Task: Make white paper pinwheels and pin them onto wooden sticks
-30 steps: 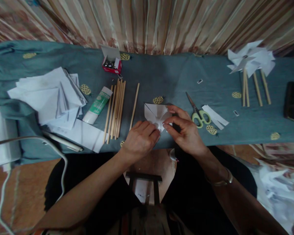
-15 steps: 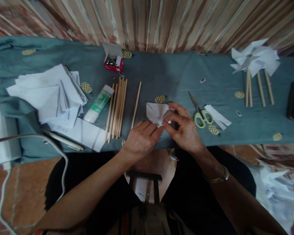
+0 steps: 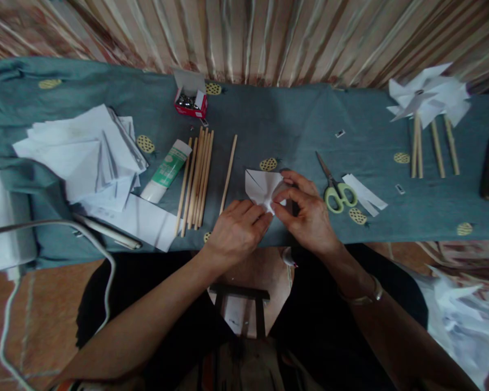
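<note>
A white paper square [image 3: 257, 183] with a slit cut in from its upper left corner lies at the table's front edge, its right and near parts bent inward. My left hand [image 3: 237, 231] is closed on its near side, fingers pressed at the middle. From the right, my right hand [image 3: 303, 209] pinches the paper, thumb and forefinger near the centre. My fingers hide the paper's near corner. Left of it lies a single wooden stick [image 3: 229, 172]. Green-handled scissors [image 3: 337, 193] rest to the right, beside white paper strips [image 3: 364, 194].
Several wooden sticks [image 3: 198, 179], a green and white tube [image 3: 167, 171] and stacked paper sheets [image 3: 77, 149] lie left. Behind stands a red box of metal pins [image 3: 190, 103]. Paper pinwheels [image 3: 430, 95] on sticks lie far right. A white cable [image 3: 106, 255] crosses the left front.
Both hands keep hold of the paper and have barely moved. The whole view has shifted very slightly.
</note>
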Demonstrator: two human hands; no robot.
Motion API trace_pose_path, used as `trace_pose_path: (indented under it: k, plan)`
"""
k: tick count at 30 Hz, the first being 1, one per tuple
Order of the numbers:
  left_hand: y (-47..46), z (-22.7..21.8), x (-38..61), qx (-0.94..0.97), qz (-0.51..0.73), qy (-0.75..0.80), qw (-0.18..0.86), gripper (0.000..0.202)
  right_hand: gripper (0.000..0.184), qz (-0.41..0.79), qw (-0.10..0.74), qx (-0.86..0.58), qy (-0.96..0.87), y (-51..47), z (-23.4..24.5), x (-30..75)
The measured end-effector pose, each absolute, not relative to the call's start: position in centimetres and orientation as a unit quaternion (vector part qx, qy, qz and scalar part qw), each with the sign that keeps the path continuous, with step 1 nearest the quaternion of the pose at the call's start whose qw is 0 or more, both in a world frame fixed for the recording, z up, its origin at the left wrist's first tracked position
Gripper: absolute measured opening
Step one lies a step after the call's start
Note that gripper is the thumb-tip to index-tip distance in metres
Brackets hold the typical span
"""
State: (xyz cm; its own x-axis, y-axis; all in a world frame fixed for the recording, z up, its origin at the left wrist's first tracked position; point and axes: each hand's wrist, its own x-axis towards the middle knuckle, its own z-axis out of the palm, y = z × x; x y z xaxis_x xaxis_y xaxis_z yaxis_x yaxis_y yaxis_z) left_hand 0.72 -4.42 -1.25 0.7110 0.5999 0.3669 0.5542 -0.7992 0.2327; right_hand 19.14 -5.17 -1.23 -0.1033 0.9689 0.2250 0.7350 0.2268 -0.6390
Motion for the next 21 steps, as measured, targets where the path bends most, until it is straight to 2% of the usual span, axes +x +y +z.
trace_pose_path:
  k: [8,13,21]
  plan:
    - [-4.4,-1.2,0.8,0.922,0.221,0.314,0.053,0.019,0.007,0.189,0.3,-0.591,-0.724,-5.3,-1.0,19.1]
    - [-4.4,-1.2,0.8,0.922,0.222,0.312,0.052,0.02,0.014,0.178,0.297,-0.587,-0.732,-5.5,-0.8,18.9]
    - [-4.4,-1.2,0.7,0.923,0.218,0.313,0.042,0.018,0.022,0.084,0.255,-0.557,-0.786,-6.4,-1.5,18.7]
